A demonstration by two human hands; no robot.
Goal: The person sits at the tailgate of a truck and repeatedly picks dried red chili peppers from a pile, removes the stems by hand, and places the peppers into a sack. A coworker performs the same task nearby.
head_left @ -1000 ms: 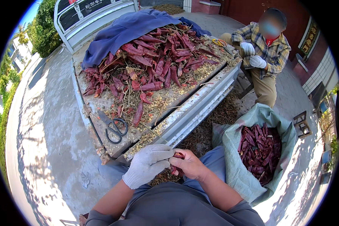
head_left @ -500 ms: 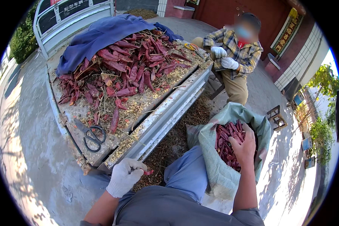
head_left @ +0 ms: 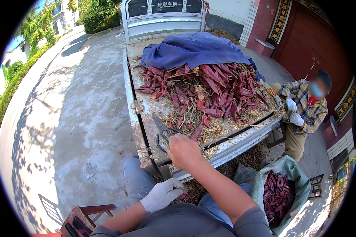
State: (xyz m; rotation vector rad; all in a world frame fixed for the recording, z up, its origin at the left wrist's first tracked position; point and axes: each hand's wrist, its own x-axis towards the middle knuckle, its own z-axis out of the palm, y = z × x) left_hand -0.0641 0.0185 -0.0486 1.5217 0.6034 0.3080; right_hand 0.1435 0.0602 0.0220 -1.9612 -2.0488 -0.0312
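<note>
Truck bed: the broad carrier here, strewn with pale seeds and dry stalks; its near edge slants up toward the right.
Chili heap: dried red chilies with stalks, piled across the middle and toward the bed's far edge.
Blue cloth: draped over the far side of the heap.
Sack: pale green, open-mouthed, apart from the near edge's right part, with dark red chilies inside.
Right hand: bare, reaching over the near edge by the near left corner; fingers bent, at the scissors' handles. Whether they grip is hidden.
Left hand: white-gloved, below the near edge, fingers curled nearly together at a red scrap; whether they hold it, I cannot tell.
Scissors: by the left edge, near that same corner; the handles meet the right fingers, the blades lie beyond and leftward, long axis roughly along the left edge. The right hand is clearly nearer. Black looped handles, dull grey blades.
Loose chili: just beyond the right hand, rightward of the scissors, tilted away to the right; deep red, wrinkled.
</note>
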